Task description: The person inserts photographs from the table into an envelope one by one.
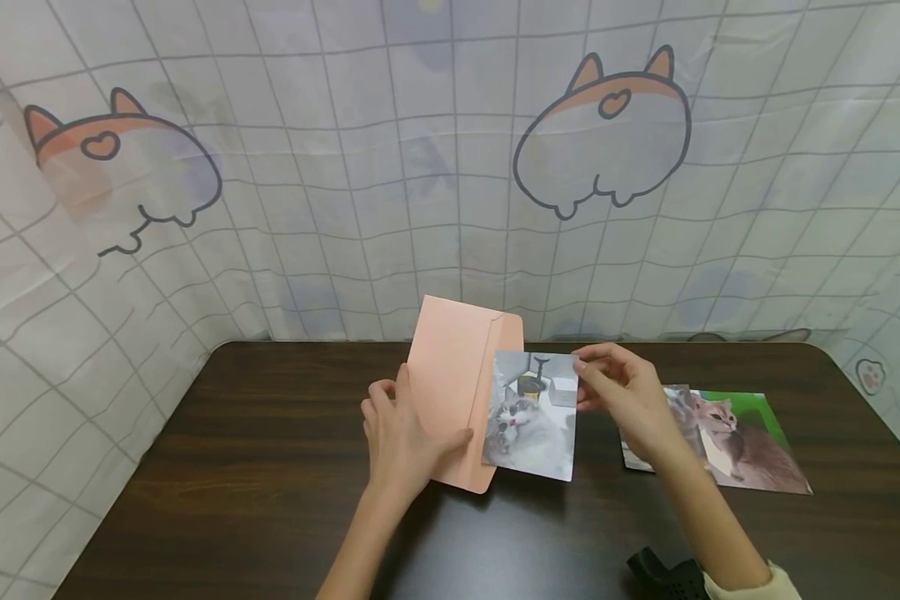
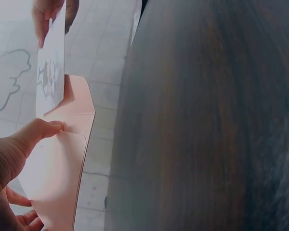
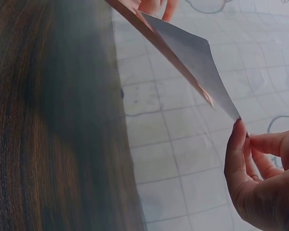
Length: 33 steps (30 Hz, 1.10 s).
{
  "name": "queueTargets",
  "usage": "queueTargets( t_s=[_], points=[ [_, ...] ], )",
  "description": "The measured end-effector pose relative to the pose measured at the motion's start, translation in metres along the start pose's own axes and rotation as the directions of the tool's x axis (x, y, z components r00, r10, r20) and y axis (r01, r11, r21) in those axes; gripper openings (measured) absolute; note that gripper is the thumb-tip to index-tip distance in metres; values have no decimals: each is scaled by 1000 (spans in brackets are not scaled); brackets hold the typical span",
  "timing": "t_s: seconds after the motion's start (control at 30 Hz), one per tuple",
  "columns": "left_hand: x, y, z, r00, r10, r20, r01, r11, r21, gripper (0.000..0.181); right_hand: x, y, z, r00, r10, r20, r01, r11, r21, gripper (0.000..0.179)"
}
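1. Above the middle of the dark wooden table [image 1: 270, 467], a pink envelope [image 1: 450, 392] is held up off the surface, its open side facing right.
2. Its flap [image 2: 79, 101] stands open, and a cat photo [image 1: 531, 415] sits partly inside the opening, most of the print still showing to the right of the envelope.
3. At the envelope's left and near edge, the left hand [image 1: 399, 437] grips it, thumb across the front panel and fingers curled behind, as the left wrist view shows.
4. At the photo's far right corner, the right hand [image 1: 624, 392] pinches the print between thumb and fingertips; the other fingers are loosely bent.
5. To the right of the right hand, a small stack of cat photos [image 1: 742, 442] lies flat on the table, partly hidden by the right forearm; the top print shows a long-haired cat against green.
6. At the near edge, by the right sleeve, a black object [image 1: 663, 571] shows partly; what it is cannot be told.
7. Behind the table hangs a white grid-patterned cloth [image 1: 345, 167] printed with cartoon animal shapes.
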<state>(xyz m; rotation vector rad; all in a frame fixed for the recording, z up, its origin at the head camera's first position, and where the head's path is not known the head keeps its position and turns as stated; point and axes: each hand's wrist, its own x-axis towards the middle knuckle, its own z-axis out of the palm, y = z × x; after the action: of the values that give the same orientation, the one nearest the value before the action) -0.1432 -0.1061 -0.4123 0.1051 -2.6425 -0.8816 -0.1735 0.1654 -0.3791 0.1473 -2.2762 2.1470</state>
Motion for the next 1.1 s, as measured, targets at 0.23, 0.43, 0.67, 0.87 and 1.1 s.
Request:
queueTargets(
  t_s=[0.23,0.43,0.67,0.87,1.1],
  points=[
    [-2,0,1,1000,12,-12,-12,1000,23,113,-2,1,5,1000,-1,-14,1,1000,2,28],
    [-4,-1,3,1000,4,-10,-4,1000,22,114,-3,1,8,1000,2,-26,-3,1000,-17,30],
    [-7,1,5,1000,7,-10,-7,1000,12,114,-5,1,9,999,7,-39,-7,1000,-13,30],
    [-9,3,6,1000,16,-22,-16,1000,13,115,-5,2,9,999,18,-44,-19,1000,-13,30],
    [-8,8,7,1000,18,-14,-18,1000,10,117,-5,2,11,998,13,-65,-15,1000,-22,30]
  ],
)
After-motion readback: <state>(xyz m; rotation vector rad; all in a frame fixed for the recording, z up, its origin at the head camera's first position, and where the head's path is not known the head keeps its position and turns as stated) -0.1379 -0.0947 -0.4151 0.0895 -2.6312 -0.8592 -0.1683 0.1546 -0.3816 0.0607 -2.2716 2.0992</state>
